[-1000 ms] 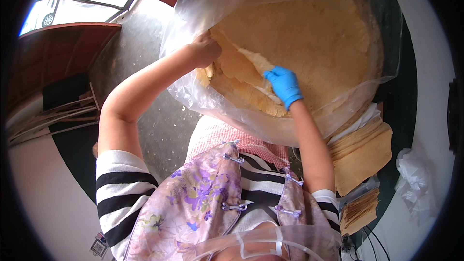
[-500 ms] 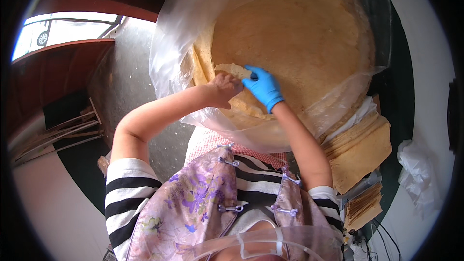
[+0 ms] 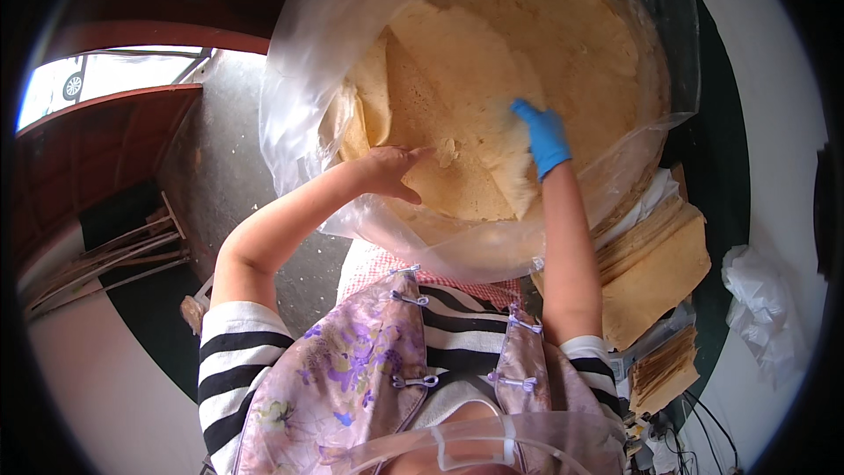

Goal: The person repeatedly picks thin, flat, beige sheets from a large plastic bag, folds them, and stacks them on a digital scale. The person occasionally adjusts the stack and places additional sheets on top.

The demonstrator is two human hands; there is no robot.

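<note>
Fingers apart, my bare left hand (image 3: 394,173) hovers at thin flatbread (image 3: 466,79). I cannot tell whether my blue-gloved right hand (image 3: 545,137) grips it.

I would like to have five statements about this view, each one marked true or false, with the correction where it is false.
1. The right hand wears a blue glove. True.
2. The left hand wears a glove too. False: it is bare.
3. The broad thin sheet lies within see-through plastic. True.
4. The large stack of tan layers is on the person's left. False: it is on the person's right.
5. The sleeves are plain red. False: they have black and white stripes.
6. The vest shows purple flowers. True.
</note>
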